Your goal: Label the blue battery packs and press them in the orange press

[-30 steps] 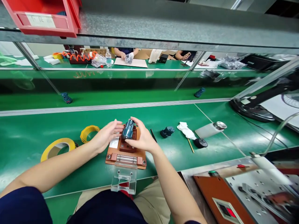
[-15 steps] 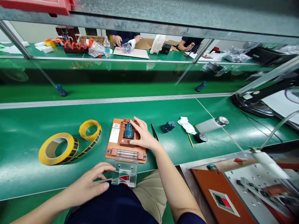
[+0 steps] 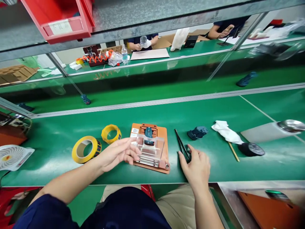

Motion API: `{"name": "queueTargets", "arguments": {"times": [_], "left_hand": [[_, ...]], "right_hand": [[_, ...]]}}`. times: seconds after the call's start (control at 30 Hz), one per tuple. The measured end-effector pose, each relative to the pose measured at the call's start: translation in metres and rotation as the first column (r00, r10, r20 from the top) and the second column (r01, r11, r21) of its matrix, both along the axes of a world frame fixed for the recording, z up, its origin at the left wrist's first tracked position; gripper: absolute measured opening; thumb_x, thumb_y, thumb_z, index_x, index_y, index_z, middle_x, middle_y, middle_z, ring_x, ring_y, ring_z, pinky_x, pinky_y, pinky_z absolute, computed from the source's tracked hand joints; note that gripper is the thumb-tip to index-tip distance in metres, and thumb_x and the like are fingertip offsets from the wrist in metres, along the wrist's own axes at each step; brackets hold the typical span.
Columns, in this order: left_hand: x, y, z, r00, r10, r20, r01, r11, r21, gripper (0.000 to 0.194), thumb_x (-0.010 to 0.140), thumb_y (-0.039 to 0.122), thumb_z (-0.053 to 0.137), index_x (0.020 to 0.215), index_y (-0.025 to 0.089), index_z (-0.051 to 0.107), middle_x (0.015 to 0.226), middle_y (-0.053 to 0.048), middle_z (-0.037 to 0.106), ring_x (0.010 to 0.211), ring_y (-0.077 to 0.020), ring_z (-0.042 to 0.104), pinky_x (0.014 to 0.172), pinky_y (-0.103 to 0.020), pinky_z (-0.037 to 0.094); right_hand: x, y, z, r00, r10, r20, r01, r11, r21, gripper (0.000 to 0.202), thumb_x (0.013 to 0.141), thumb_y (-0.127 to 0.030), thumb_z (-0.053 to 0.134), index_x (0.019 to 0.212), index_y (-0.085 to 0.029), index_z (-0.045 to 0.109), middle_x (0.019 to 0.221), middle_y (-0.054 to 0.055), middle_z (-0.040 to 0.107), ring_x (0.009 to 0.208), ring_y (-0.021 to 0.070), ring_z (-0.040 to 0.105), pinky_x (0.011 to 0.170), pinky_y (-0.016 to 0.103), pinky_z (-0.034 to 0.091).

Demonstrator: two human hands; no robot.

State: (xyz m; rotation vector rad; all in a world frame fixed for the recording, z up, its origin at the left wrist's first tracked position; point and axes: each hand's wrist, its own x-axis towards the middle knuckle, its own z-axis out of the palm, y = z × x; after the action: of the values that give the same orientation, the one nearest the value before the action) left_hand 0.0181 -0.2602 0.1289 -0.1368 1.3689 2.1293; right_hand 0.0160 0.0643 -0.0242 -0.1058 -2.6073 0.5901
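An orange fixture board (image 3: 163, 132) lies on the bench before me, with a dark teal plastic housing (image 3: 148, 132) seated in its nest. The fixture's hinged clear plastic cover (image 3: 158, 144) stands tilted up over the near part of the housing. My left hand (image 3: 119, 152) has its curled fingers at the cover's left edge. To the right of the board, black tweezers (image 3: 180, 141) lie on the bench, tips pointing away from me. My right hand (image 3: 196, 165) closes its thumb and fingers around their near end.
Left of the fixture are a yellow label roll (image 3: 82, 149) and a smaller yellow coil (image 3: 111, 132). To the right lie another teal housing (image 3: 197, 133), a white cloth (image 3: 226, 131), a black round-ended object (image 3: 251, 149) and a white bottle (image 3: 262, 132). A red bin (image 3: 59, 28) overhangs at upper left.
The clear cover has swung up from hanging toward me, with my left hand at its edge. My right hand has left the housing and moved right onto the tweezers. The view has shifted left.
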Motion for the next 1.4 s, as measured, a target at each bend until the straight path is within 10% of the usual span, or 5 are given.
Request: {"name": "queueTargets", "arguments": {"times": [0.17, 0.4, 0.6, 0.83, 1.4], "left_hand": [[-0.022, -0.008, -0.006, 0.994, -0.046, -0.102, 0.005, 0.929, -0.37, 0.046, 0.086, 0.041, 0.074, 0.123, 0.014, 0.066, 0.095, -0.012, 0.072, 0.08, -0.0206, 0.069, 0.067, -0.028, 0.054], [0.012, -0.11, 0.0, 0.806, -0.277, -0.523, -0.497, 0.162, -0.852, 0.034, 0.084, 0.049, 0.072, 0.108, 0.025, 0.071, 0.099, -0.007, 0.074, 0.095, -0.0292, 0.067, 0.093, -0.039, 0.049], [0.083, -0.169, -0.029, 0.753, -0.533, -0.386, -0.502, -0.087, -0.86, 0.041, 0.094, 0.048, 0.058, 0.127, 0.023, 0.057, 0.111, -0.009, 0.075, 0.105, -0.0323, 0.066, 0.094, -0.045, 0.05], [0.037, -0.132, -0.042, 0.672, -0.646, -0.362, -0.608, -0.203, -0.768, 0.037, 0.095, 0.05, 0.06, 0.113, 0.018, 0.062, 0.084, -0.006, 0.073, 0.082, -0.0267, 0.067, 0.082, -0.039, 0.046], [-0.134, -0.069, -0.027, 0.78, -0.517, -0.352, -0.403, 0.014, -0.915, 0.031, 0.089, 0.042, 0.062, 0.099, 0.016, 0.075, 0.095, -0.014, 0.077, 0.093, -0.0323, 0.071, 0.085, -0.039, 0.05]], "right_hand": [[0.0, -0.001, -0.003, 0.998, 0.009, -0.062, -0.009, 1.0, 0.004, 0.045, 0.099, -0.049, 0.041, 0.111, -0.014, 0.069, 0.092, 0.013, 0.061, 0.088, 0.0303, 0.057, 0.08, 0.043, 0.046], [0.003, 0.001, -0.004, 0.997, 0.005, -0.083, -0.005, 1.0, -0.001, 0.05, 0.1, -0.052, 0.04, 0.112, -0.013, 0.07, 0.092, 0.013, 0.063, 0.087, 0.0297, 0.058, 0.079, 0.041, 0.045], [0.001, -0.001, -0.003, 0.998, 0.012, -0.067, -0.011, 1.0, 0.016, 0.055, 0.101, -0.055, 0.038, 0.113, -0.013, 0.072, 0.092, 0.014, 0.065, 0.087, 0.0316, 0.06, 0.078, 0.042, 0.046], [0.005, -0.006, 0.001, 0.994, -0.062, -0.086, 0.066, 0.997, 0.038, 0.054, 0.098, -0.054, 0.043, 0.113, -0.011, 0.072, 0.094, 0.016, 0.065, 0.087, 0.0333, 0.058, 0.078, 0.043, 0.046], [0.003, 0.001, -0.004, 0.996, -0.019, -0.086, 0.014, 0.998, -0.058, 0.039, 0.101, -0.046, 0.04, 0.102, -0.016, 0.065, 0.088, 0.012, 0.062, 0.086, 0.03, 0.056, 0.077, 0.042, 0.044]]}}
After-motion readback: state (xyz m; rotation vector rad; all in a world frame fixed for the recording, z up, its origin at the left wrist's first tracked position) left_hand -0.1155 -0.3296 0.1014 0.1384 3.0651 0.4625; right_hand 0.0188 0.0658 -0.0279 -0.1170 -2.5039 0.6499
